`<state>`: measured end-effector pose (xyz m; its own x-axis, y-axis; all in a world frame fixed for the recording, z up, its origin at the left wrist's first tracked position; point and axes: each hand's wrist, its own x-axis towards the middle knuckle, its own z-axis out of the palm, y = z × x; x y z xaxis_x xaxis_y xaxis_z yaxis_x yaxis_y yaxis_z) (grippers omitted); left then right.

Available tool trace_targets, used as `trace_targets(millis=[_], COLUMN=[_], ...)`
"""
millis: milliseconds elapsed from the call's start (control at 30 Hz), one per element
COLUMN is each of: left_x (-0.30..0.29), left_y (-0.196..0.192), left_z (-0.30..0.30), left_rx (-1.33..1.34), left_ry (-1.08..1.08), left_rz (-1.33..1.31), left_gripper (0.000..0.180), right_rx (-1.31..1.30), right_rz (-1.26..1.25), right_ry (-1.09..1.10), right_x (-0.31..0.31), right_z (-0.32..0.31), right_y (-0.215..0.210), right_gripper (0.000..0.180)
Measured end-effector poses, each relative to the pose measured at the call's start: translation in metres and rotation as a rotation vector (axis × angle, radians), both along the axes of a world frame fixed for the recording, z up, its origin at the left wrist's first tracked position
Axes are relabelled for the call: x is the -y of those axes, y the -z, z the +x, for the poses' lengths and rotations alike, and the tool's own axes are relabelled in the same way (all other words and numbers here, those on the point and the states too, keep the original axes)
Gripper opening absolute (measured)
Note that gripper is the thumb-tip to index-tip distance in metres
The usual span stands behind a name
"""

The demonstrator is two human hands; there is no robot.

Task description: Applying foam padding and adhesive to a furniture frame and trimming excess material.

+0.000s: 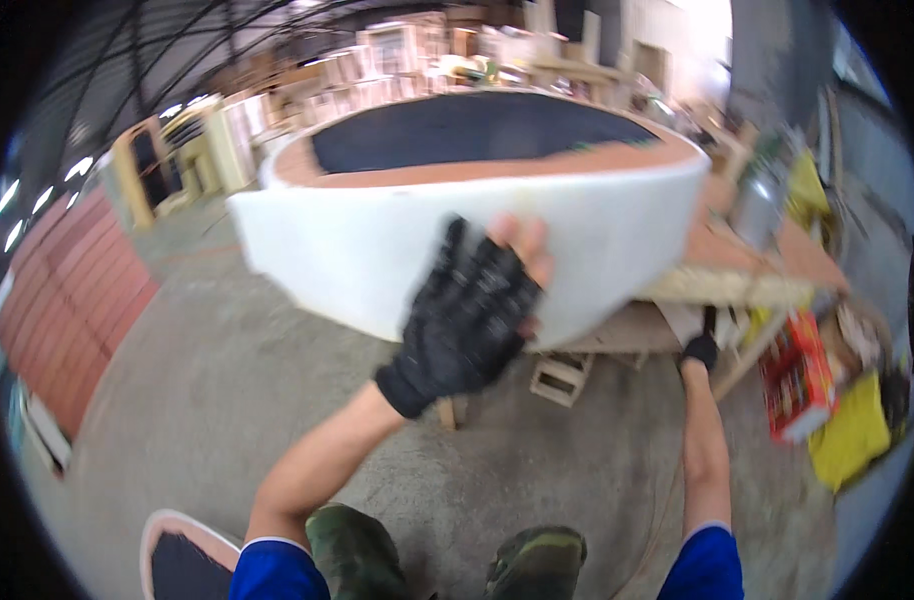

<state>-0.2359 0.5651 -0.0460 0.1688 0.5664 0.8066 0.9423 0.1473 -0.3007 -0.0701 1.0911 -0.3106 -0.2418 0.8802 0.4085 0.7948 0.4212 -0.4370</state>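
A large rounded furniture piece [617, 225] stands before me, its side covered in white padding and its face a brown board rim around a black fabric panel [467, 135]. My left hand [472, 310], in a black glove with bare fingertips, is in front of the white side, fingers stretched out and slightly blurred. Whether its palm presses on the padding is hard to tell. Lower at the right, my right hand [700, 350], gloved in black, is closed beside the workbench leg. A dark upright shape rises from it, too small to name.
The furniture piece rests on a wooden workbench [757, 290] with a grey cylinder [757, 210] on it. A red box [797, 380] and a yellow bag [852, 430] lie at the right. Reddish boards [67, 300] stand left. A smaller black-faced piece [187, 565] lies lower left.
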Motion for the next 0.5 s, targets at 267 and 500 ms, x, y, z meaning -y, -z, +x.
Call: trace_targets(millis=[267, 500], left_x=[0.145, 0.193], left_y=[-0.006, -0.065], left_z=[-0.088, -0.186], left_rx=[0.110, 0.256], left_ry=[-0.235, -0.059], left_rz=[0.425, 0.280], left_gripper=[0.058, 0.061], right_rx=[-0.118, -0.168], right_rz=[-0.023, -0.209], right_ry=[-0.080, 0.008], right_x=[0.127, 0.392], right_z=[0.018, 0.100], right_y=[0.000, 0.002], right_gripper=[0.059, 0.036])
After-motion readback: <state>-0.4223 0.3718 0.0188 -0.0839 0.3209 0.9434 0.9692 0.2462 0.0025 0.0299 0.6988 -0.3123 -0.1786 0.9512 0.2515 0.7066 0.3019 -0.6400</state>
